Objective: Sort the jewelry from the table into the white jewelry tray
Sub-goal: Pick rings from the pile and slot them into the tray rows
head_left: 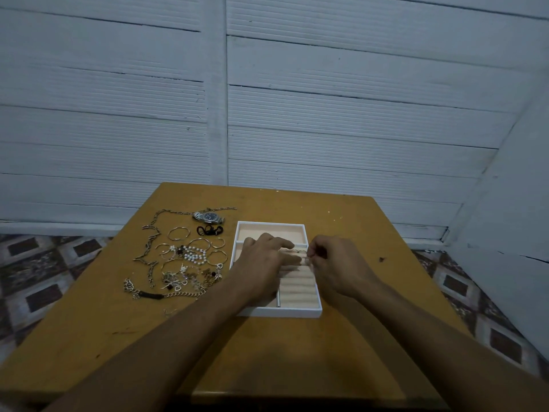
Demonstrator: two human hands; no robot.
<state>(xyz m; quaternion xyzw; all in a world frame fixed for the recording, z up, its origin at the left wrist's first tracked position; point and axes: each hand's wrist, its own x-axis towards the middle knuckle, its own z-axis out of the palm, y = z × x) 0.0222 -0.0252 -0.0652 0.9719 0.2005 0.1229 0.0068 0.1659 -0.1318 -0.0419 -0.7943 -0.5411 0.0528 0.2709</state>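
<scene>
- Wooden table (297,352): yellow-brown top, set against a white plank wall (356,114); patterned floor tiles (44,263) show on either side.
- White jewelry tray (282,313): lies flat on the table, right of centre, just beside the loose jewelry. It has an open compartment (267,230) at the far end and a block of beige ring rolls (298,288) on its right side.
- Left hand (263,264): reaches over the tray, palm down, with fingers straight and laid across the ring rolls. It grips nothing.
- Right hand (337,263): over the tray's right edge, with fingers curled and the tips pinching a small silvery piece (309,257) at the rolls. The piece is too small to identify.
- Loose jewelry, unsorted, on the table left of the tray:
  - wristwatch (208,217) at the far end, with a black piece (209,231) just in front of it;
  - long chain necklace (151,248) along the left side;
  - thin bangles (178,233) around a pearl bracelet (193,254);
  - tangle of small charms (184,278);
  - chain bracelet (148,294) nearest the viewer.
</scene>
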